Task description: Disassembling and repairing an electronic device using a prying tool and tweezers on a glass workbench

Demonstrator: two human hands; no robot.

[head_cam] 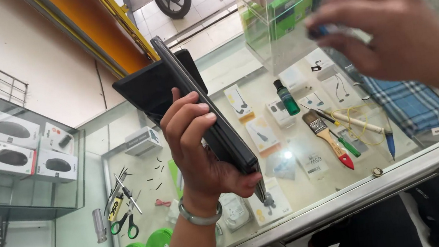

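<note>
1. Left hand (199,142) is closed around a black laptop (195,107), fingers wrapped over one long edge, palm behind. It's held up on edge, tilted, above the glass counter (350,191).
2. Laptop looks partly open, two thin slabs splayed at the far end. Stiff but probably heavy for a one-hand pinch; the smooth shell could slip. Best held mid-edge near the hinge side, not by the lid.
3. Right hand (392,29) is blurred, raised well apart from the laptop, fingers pinched on a small blue-tipped object (321,31); can't tell what it is.
4. On the counter below: paintbrush (326,137), green-capped bottle (286,97), scissors (125,221), checked cloth (409,103).
</note>
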